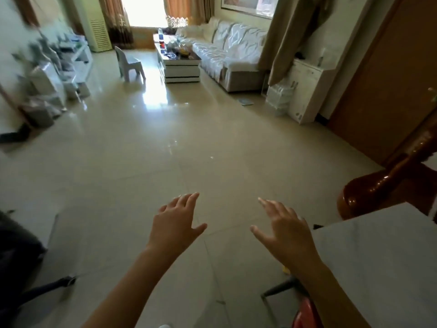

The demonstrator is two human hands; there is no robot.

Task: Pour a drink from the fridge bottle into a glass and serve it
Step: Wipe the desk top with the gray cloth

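- The left hand [176,224] and the right hand [287,229] reach forward side by side, palms down, fingers spread and empty, both above the bare floor.
- The floor [165,150] under and beyond the hands is glossy beige tile; window light glares off it far ahead of the left hand.
- Just right of the right hand lies a table edge covered in a pale cloth [383,252]; behind it stands the curved back of a dark red-brown wooden chair [369,188].
- Beneath the right forearm show a grey metal leg and a red seat [305,313] — a stool, most likely.
- Left of the left forearm is a dark, blurred shape; I cannot tell what it is.
- Far ahead of both hands stands a coffee table [181,65] cluttered with small items, among them a bottle [160,35] near its far end — whether it is the task's bottle cannot be told; no glass can be made out.
- Right of the coffee table runs a white-covered sofa [227,50]; left of it stands a small grey plastic chair [130,63].
- Far ahead to the left, a white TV unit [78,58] is blurred.
- Well ahead and right of the right hand stand a white cabinet [305,91] and a brown wooden door [387,79].
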